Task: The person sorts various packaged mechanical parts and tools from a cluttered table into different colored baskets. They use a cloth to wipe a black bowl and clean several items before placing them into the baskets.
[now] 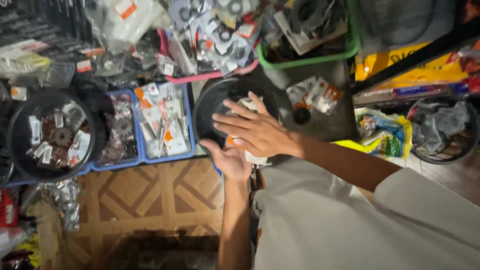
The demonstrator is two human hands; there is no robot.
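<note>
My left hand (231, 161) comes up from below, palm turned up, and cups a small stack of white and orange packets (257, 159). My right hand (257, 131) reaches in from the right in a grey sleeve. It lies flat over the packets with its fingers spread and pointing left. Both hands are over the near rim of a black bucket (206, 111), whose contents they mostly hide. A bit of something blue (216, 169) shows under my left hand.
Left stands a black bucket (20, 150) of packeted sprockets and blue trays (189, 125) of bagged parts. Behind are a pink basket (200, 77) and a green basket (320, 60) of packets. A black basket (465, 145) sits at right. Patterned wood floor (165, 195) lies below.
</note>
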